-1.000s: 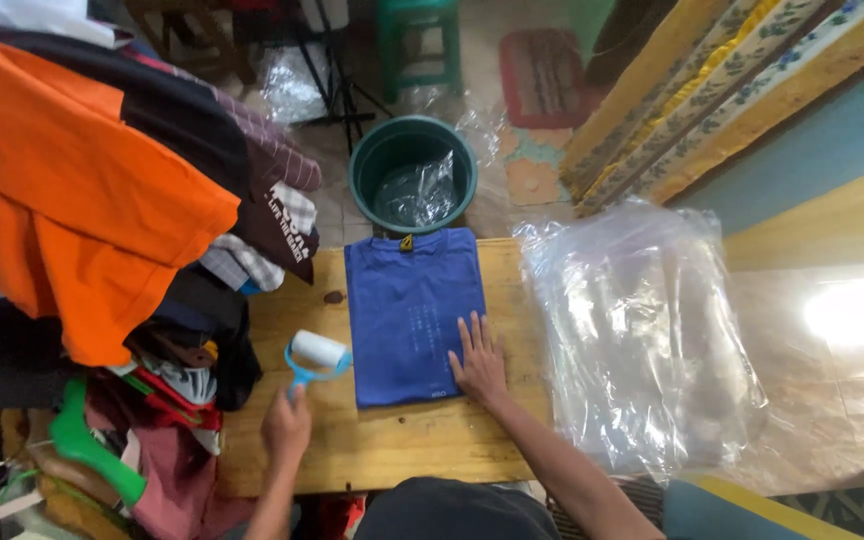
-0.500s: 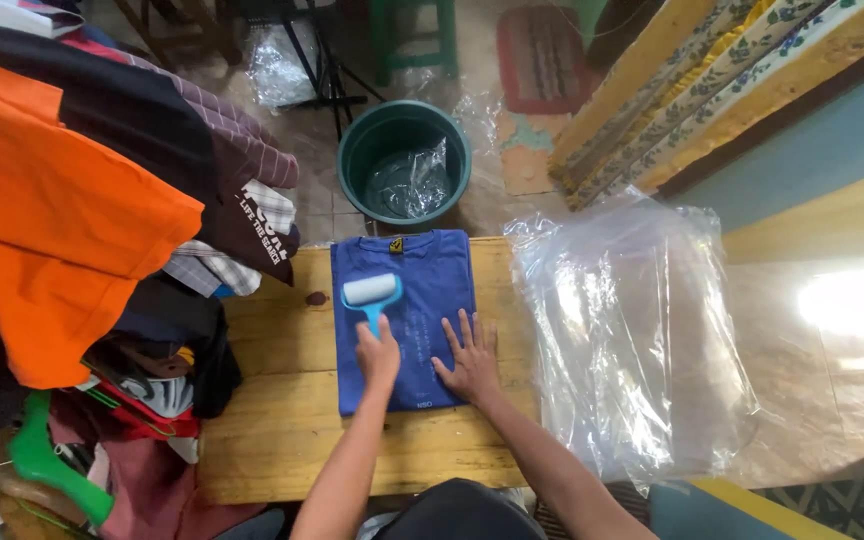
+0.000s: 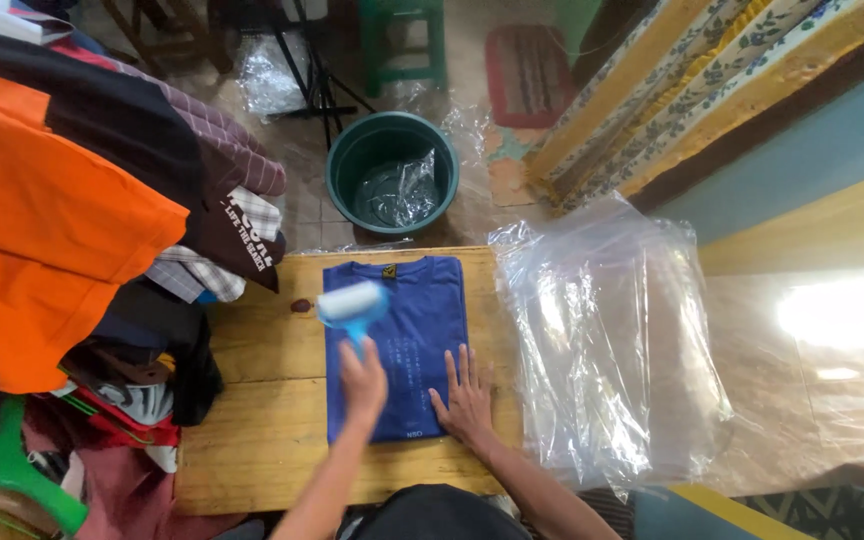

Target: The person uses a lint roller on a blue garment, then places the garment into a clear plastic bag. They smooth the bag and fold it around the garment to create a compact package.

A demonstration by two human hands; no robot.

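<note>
Rolling now: the left hand is wrapped around the handle of a light blue lint roller with a white drum, the drum touching the cloth.
Shirt: a folded royal-blue cotton T-shirt lies flat on the pale wooden plank table, collar at the far edge, long axis running straight away from the person.
Roller line: the drum sits beyond the left hand, toward the collar, on the shirt's left half (handle pointing back along the shirt's length).
Right hand: flat, fingers spread wide, holding nothing, pressing the shirt's near right corner.
Nearer hand: the left, for the left half; the right half lies closer to the pinning hand.
Alongside: a stack of clear plastic bags just right of the shirt; a dark green round tub on the floor past the table; hanging garments in orange and dark tones to the left.
</note>
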